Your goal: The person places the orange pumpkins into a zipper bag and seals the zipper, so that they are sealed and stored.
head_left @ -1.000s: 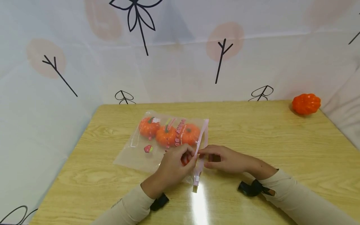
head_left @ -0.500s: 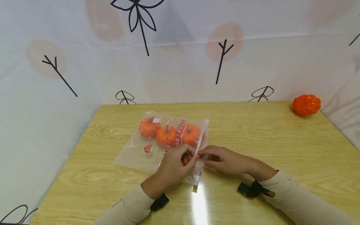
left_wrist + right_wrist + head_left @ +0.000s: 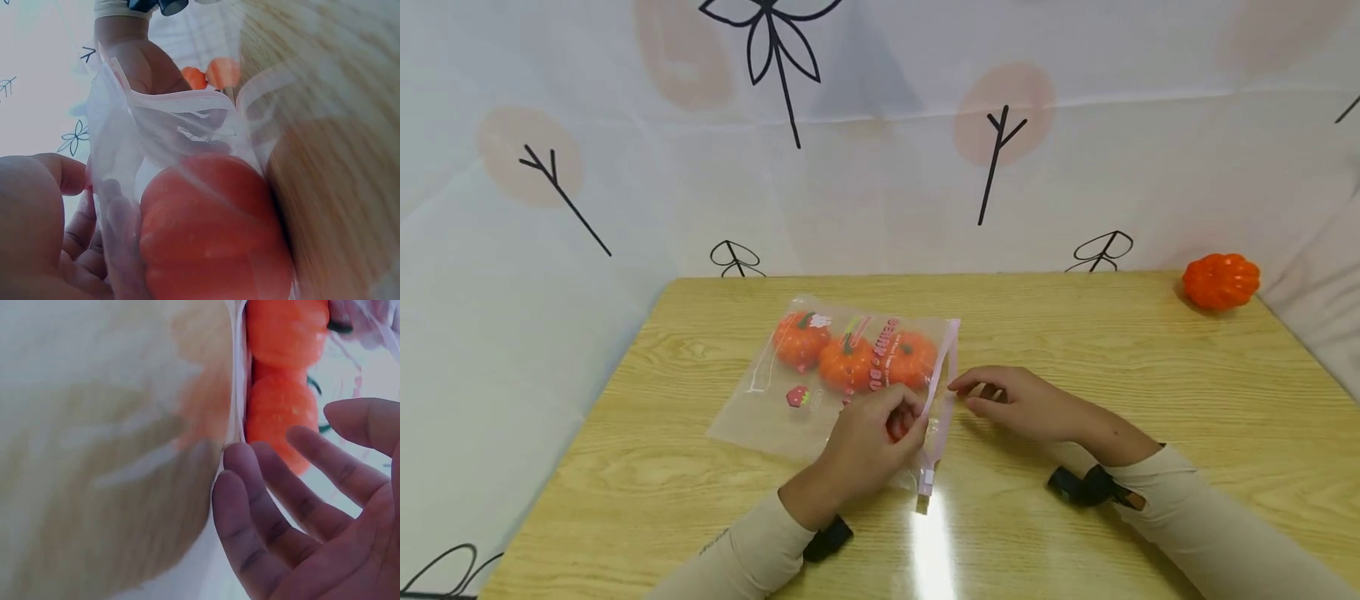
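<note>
A clear zip bag (image 3: 748, 417) with pink print lies on the table, its pink zip edge (image 3: 951, 350) facing right and parted. Several small orange pumpkins (image 3: 847, 365) show through the plastic. One pumpkin (image 3: 212, 231) fills the left wrist view, just inside the mouth. My left hand (image 3: 872, 433) pinches the upper layer at the zip edge and holds it raised. Just right of the mouth is my right hand (image 3: 1022, 404), fingers loosely bent with nothing in them. In the right wrist view its fingertips (image 3: 231, 487) are right at the bag's lower edge.
Another orange pumpkin (image 3: 1221, 282) sits at the table's far right corner. The zip slider (image 3: 928, 477) is at the near end of the bag's edge. A patterned white cloth (image 3: 880, 192) hangs behind the wooden table (image 3: 1097, 333).
My right hand has drawn back from the zip edge, a little to the right and away from me. The left hand keeps its pinch, and the bag lies as before.
</note>
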A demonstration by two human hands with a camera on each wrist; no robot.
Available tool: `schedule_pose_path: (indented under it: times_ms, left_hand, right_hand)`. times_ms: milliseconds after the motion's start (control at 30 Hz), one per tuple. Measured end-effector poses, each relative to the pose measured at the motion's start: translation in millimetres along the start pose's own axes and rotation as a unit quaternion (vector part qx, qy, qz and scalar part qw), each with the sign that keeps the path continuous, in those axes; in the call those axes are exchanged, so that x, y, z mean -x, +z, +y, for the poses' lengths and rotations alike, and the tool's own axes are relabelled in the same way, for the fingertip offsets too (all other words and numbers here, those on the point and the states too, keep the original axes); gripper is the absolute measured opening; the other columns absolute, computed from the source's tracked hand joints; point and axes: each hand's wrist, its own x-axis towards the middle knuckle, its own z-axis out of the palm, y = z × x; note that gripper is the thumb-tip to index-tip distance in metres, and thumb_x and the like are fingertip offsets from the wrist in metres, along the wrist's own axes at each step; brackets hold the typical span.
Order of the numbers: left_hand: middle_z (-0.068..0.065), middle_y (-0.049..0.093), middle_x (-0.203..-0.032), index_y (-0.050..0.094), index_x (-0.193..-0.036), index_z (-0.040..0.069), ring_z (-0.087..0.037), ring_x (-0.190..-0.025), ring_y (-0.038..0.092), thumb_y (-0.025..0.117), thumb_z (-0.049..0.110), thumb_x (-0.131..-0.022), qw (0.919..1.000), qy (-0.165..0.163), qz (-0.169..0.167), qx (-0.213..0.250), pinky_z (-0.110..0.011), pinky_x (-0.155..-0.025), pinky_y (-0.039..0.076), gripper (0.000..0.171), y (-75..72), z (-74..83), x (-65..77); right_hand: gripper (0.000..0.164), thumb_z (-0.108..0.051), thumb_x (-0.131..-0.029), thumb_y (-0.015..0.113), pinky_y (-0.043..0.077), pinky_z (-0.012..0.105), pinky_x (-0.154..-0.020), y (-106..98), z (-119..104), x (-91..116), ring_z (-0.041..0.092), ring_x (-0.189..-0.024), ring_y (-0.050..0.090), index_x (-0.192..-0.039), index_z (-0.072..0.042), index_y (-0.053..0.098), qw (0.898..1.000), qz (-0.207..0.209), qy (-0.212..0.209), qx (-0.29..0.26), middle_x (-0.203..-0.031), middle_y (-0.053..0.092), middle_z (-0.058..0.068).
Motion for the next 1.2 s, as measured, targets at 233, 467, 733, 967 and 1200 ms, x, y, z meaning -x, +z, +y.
schedule_pose_path:
  times_ms: [233, 467, 733, 967, 1200]
  left_hand:
    - [0.005, 0.059, -0.069, 0.064, -0.086, 0.013, 0.0, -0.062, 0.049, 0.068, 0.013, -0.087, 1.0, -0.002, -0.003, -0.002, -0.014, -0.059, 0.044, 0.005, 0.9, -0.4, -0.3]
    - [0.007, 0.059, -0.069, 0.063, -0.086, 0.014, 0.0, -0.062, 0.05, 0.068, 0.014, -0.088, 0.9999, -0.009, -0.001, -0.013, -0.015, -0.06, 0.045, 0.005, -1.4, -1.9, 0.9]
    - [0.005, 0.059, -0.068, 0.064, -0.086, 0.013, 0.0, -0.062, 0.049, 0.069, 0.013, -0.087, 1.0, -0.004, 0.0, -0.007, -0.014, -0.058, 0.044, 0.005, -1.3, -1.2, 0.2]
    - [0.005, 0.058, -0.068, 0.063, -0.086, 0.013, 0.001, -0.061, 0.048, 0.069, 0.013, -0.087, 1.0, -0.002, -0.005, -0.003, -0.013, -0.058, 0.044, 0.005, 0.1, -0.6, -0.5]
    - [0.005, 0.058, -0.068, 0.064, -0.086, 0.013, 0.001, -0.062, 0.048, 0.069, 0.013, -0.087, 1.0, -0.005, -0.008, 0.002, -0.014, -0.058, 0.044, 0.006, -1.2, 2.1, -0.4]
  right_hand:
    - [0.037, -0.022, -0.103, 0.055, 0.056, 0.037, -0.077, -26.7, 9.8, 11.7, 0.026, -0.102, 0.067, -0.137, -0.008, 0.056, 0.992, 0.087, 0.058, 0.064, -0.123, 0.066, 0.016]
    - [0.039, -0.021, -0.103, 0.053, 0.057, 0.047, -0.074, -66.2, 32.1, 22.8, 0.041, -0.102, 0.066, -0.136, -0.001, 0.053, 0.969, 0.171, 0.126, 0.128, -0.121, 0.064, 0.027]
    - [0.041, -0.025, -0.099, 0.052, 0.044, 0.062, -0.077, -110.6, 63.8, 36.3, 0.051, -0.106, 0.055, -0.129, 0.003, 0.055, 0.913, 0.261, 0.198, 0.244, -0.123, 0.06, 0.033]
    - [0.053, -0.028, -0.098, 0.047, 0.034, 0.076, -0.079, -143.1, 80.9, 53.2, 0.062, -0.111, 0.036, -0.14, 0.003, 0.041, 0.871, 0.273, 0.261, 0.315, -0.132, 0.039, 0.042]
    - [0.061, -0.029, -0.098, 0.042, 0.031, 0.078, -0.083, -174.2, 97.2, 76.0, 0.066, -0.108, 0.031, -0.144, 0.007, 0.028, 0.839, 0.282, 0.326, 0.332, -0.129, 0.031, 0.047]
